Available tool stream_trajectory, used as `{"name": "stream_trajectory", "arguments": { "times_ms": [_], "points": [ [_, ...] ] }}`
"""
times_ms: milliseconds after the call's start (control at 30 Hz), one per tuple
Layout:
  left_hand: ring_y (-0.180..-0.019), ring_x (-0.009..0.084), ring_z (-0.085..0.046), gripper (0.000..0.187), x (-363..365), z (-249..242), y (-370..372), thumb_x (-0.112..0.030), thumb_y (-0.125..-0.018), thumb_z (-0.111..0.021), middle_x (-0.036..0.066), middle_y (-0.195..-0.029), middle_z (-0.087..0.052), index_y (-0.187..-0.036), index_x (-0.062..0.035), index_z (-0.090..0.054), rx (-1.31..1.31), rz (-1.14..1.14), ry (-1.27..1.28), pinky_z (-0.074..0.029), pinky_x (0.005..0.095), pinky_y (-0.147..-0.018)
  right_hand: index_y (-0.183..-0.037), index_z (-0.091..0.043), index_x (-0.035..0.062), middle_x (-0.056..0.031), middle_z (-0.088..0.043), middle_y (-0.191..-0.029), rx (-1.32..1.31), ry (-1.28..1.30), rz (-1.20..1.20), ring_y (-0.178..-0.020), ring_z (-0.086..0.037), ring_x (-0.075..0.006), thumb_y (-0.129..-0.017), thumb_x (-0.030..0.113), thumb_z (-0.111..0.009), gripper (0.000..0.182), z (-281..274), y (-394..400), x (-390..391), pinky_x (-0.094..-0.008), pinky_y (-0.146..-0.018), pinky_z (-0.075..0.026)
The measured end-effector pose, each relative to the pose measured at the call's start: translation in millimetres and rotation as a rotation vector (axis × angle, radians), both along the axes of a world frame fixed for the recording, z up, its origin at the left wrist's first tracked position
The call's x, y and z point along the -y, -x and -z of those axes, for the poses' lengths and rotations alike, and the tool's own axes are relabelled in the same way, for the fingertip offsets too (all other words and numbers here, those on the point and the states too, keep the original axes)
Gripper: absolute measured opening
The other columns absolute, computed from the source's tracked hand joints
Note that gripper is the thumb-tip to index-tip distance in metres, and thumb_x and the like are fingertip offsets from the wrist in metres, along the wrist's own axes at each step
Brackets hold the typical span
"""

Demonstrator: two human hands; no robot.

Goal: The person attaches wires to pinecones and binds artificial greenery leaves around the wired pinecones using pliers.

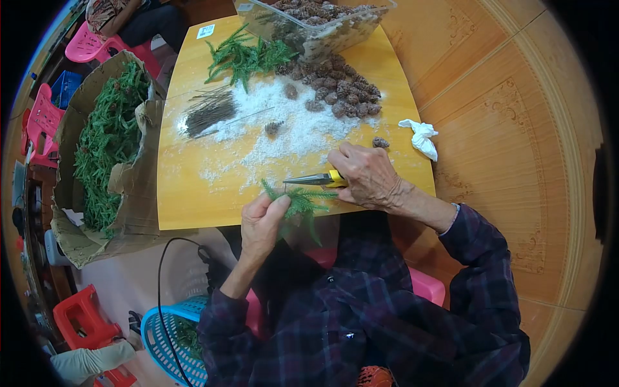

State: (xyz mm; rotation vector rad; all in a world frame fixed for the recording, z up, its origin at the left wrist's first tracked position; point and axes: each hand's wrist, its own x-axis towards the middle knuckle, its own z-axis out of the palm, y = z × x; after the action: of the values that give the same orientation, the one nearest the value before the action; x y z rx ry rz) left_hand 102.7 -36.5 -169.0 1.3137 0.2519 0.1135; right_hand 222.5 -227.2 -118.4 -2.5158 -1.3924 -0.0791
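Note:
My left hand (261, 222) pinches a green artificial pine sprig (302, 201) at the table's near edge. A brownish pinecone among its needles is partly hidden. My right hand (369, 174) is closed around yellow-handled needle-nose pliers (309, 180), whose jaws point left, with their tip just above the left fingers. Whether the jaws grip a wire there is too small to tell. Beyond the hands, a loose pinecone (272, 128) lies on white powder (264, 151), and another small pinecone (380, 142) is near my right wrist.
On the yellow table (187, 209) are thin brown wires (211, 111), green sprigs (248, 57), a pinecone pile (342, 90), a clear bin (322, 32) and crumpled tissue (422, 138). A carton (138, 187) of greenery stands left; a blue basket (155, 342) sits below. Other people are partly visible leftward.

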Motion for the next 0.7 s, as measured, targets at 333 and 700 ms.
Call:
{"name": "stream_trajectory", "arguments": {
  "times_ms": [333,700],
  "points": [
    [-0.065,0.0051,-0.056,0.018,-3,2,0,-0.014,-0.089,-0.057,-0.001,-0.074,-0.061,-0.098,-0.0001,-0.066,-0.035,0.018,0.032,-0.046,0.0218,-0.059,-0.09,-0.048,0.0041,-0.0116,-0.052,-0.081,-0.06,0.007,0.011,-0.076,-0.059,-0.0297,-0.056,0.023,-0.082,0.052,4,1,0,-0.0395,-0.06,-0.047],
    [-0.065,0.0052,-0.056,0.02,-3,-4,0,-0.015,-0.09,-0.057,-0.001,-0.076,-0.062,-0.101,-0.0003,-0.066,-0.037,0.031,0.028,-0.046,0.0215,-0.059,-0.09,-0.048,0.0044,-0.0115,-0.052,-0.082,-0.076,0.011,-0.011,-0.075,-0.059,-0.0299,-0.057,0.025,-0.082,0.052,3,0,1,-0.0399,-0.059,-0.047]
  ]
}}
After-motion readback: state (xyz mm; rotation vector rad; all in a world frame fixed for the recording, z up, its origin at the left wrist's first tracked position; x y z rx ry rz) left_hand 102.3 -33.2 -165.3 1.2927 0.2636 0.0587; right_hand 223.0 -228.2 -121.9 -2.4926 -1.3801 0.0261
